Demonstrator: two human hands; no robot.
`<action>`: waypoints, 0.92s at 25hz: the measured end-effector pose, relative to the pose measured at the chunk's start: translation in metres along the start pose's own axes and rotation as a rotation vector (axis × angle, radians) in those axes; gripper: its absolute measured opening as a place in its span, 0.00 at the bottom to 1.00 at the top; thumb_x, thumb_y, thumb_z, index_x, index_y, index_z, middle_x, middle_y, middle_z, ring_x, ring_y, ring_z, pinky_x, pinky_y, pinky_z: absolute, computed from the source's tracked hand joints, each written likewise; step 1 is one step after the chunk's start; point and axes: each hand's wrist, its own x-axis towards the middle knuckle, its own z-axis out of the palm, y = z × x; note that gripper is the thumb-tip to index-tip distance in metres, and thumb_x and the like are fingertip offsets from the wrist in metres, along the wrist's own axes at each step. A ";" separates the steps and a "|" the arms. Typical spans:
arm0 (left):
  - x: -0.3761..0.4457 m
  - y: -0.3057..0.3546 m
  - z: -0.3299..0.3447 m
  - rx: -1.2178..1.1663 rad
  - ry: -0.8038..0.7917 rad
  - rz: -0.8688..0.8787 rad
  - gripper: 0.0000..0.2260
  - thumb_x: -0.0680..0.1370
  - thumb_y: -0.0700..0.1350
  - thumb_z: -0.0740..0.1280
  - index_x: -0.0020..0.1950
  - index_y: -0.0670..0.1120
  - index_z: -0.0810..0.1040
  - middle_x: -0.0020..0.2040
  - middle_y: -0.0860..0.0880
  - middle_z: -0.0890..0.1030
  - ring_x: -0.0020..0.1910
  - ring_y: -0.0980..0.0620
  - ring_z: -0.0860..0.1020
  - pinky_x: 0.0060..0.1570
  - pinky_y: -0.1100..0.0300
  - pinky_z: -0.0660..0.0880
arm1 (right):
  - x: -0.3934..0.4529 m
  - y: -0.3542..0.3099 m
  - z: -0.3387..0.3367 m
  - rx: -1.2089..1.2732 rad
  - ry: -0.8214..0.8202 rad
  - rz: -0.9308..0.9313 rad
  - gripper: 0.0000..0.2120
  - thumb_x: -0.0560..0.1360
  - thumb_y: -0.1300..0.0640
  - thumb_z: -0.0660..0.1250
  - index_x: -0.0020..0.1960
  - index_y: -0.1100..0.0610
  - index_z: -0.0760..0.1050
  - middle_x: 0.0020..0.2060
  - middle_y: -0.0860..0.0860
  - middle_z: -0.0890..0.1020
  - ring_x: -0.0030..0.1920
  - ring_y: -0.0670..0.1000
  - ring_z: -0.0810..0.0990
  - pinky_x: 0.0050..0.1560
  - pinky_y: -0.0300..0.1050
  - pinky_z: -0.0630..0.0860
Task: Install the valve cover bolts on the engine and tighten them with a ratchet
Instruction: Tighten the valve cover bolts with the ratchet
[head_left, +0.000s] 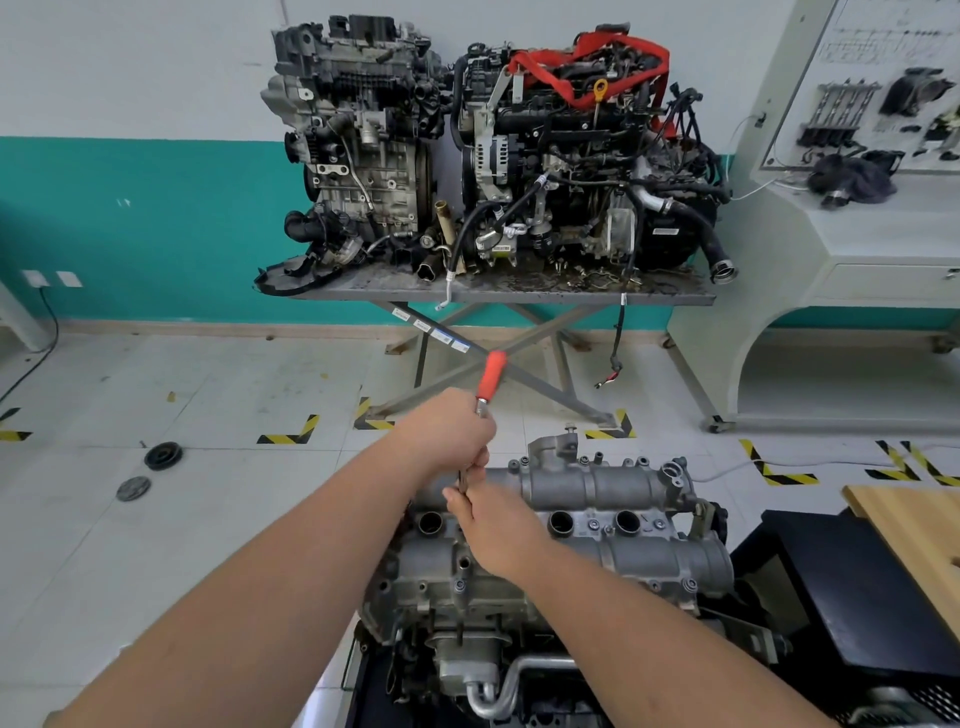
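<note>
A grey aluminium valve cover (597, 519) tops the engine in front of me, with several dark bolts seated along its edges and round plug holes down its middle. My left hand (447, 434) grips the metal shaft of a ratchet (491, 376), whose red handle sticks up and away from me. My right hand (491, 525) holds the ratchet's lower end against the cover's left part; the head and the bolt under it are hidden by my fingers.
Two dismantled engines (493, 140) stand on a scissor-leg steel table (498, 296) against the teal wall. A white training bench (852, 218) is at right, a wooden board (914, 530) on a black cart at lower right. Two round discs (150, 470) lie on the tiled floor at left.
</note>
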 end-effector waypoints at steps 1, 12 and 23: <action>0.000 0.006 0.001 0.301 0.022 0.047 0.07 0.80 0.43 0.60 0.45 0.44 0.76 0.36 0.48 0.82 0.35 0.47 0.82 0.37 0.54 0.77 | 0.000 -0.001 -0.001 -0.028 -0.003 0.000 0.13 0.85 0.47 0.51 0.50 0.53 0.67 0.39 0.53 0.77 0.37 0.52 0.73 0.38 0.49 0.69; -0.011 -0.044 0.057 0.634 0.798 0.865 0.20 0.76 0.61 0.62 0.36 0.47 0.81 0.46 0.49 0.82 0.46 0.46 0.80 0.46 0.51 0.73 | 0.005 -0.011 0.011 0.207 0.205 0.315 0.18 0.82 0.70 0.49 0.69 0.62 0.67 0.62 0.60 0.74 0.60 0.55 0.74 0.61 0.48 0.67; -0.021 -0.042 0.062 -1.114 0.295 0.054 0.18 0.84 0.57 0.56 0.53 0.48 0.82 0.47 0.45 0.86 0.50 0.50 0.84 0.54 0.51 0.74 | 0.001 0.002 -0.005 0.172 -0.015 0.124 0.12 0.83 0.54 0.52 0.42 0.48 0.66 0.39 0.50 0.79 0.41 0.54 0.78 0.37 0.47 0.71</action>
